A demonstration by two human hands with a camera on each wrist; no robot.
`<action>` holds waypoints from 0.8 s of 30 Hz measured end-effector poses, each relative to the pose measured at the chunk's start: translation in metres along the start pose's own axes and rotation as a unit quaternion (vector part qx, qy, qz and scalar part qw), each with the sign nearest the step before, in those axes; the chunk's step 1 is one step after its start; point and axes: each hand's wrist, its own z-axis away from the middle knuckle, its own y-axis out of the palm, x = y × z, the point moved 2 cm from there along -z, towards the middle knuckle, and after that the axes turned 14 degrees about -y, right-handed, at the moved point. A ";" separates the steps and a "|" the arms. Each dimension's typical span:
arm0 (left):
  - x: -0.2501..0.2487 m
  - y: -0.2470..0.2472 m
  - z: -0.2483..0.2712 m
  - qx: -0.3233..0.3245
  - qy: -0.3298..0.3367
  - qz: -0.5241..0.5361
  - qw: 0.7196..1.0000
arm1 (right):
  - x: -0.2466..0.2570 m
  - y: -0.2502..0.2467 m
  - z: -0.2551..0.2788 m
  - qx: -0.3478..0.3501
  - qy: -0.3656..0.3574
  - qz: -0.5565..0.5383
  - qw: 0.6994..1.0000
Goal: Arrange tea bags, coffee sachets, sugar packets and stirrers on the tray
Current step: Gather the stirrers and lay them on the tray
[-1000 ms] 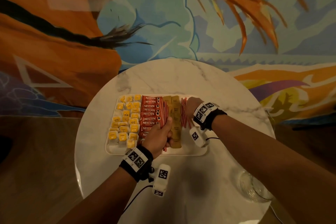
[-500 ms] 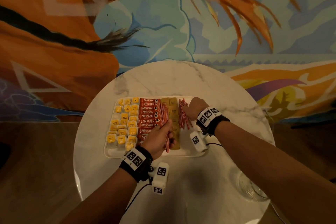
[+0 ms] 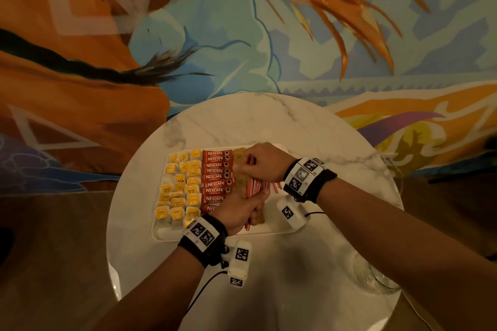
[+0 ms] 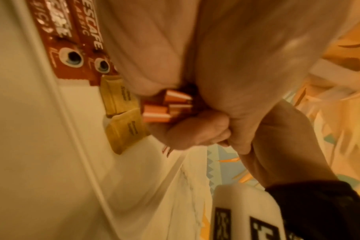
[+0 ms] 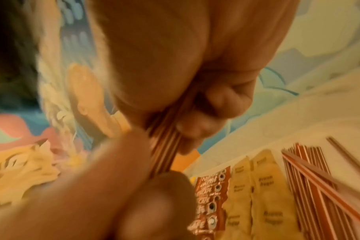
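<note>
A white tray (image 3: pixel 265 231) on the round marble table (image 3: pixel 242 121) holds yellow tea bags (image 3: pixel 178 191), a column of red Nescafe sachets (image 3: pixel 216 177) and brown sugar packets (image 3: pixel 239 180). My left hand (image 3: pixel 255 197) grips a bundle of red-and-white stirrers (image 3: pixel 252 187) over the sugar column; the bundle's lower ends (image 4: pixel 166 107) stick out of the fist. My right hand (image 3: pixel 248 166) pinches the far end of the same bundle (image 5: pixel 164 146). More stirrers (image 5: pixel 310 178) lie flat on the tray to the right of the sugar packets (image 5: pixel 267 194).
A clear glass jar (image 3: pixel 373 277) stands on the table's near right edge. A painted mural wall (image 3: pixel 242 35) rises behind the table. Bare marble lies in front of and behind the tray. Cables trail from both wrist cameras.
My right hand has left the stirrers lying on the tray's right and moved left onto the far end of the bundle. My left hand has shifted the bundle slightly right.
</note>
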 end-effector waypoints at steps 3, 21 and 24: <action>-0.003 -0.003 0.000 -0.019 0.014 -0.008 1.000 | -0.009 0.001 0.000 -0.040 -0.001 -0.049 0.998; 0.007 -0.012 -0.002 0.066 -0.087 0.209 0.972 | -0.025 -0.022 -0.003 -0.161 0.018 -0.066 0.985; 0.003 -0.011 -0.004 0.056 -0.122 0.280 0.951 | -0.019 -0.021 -0.001 -0.175 -0.003 -0.038 0.984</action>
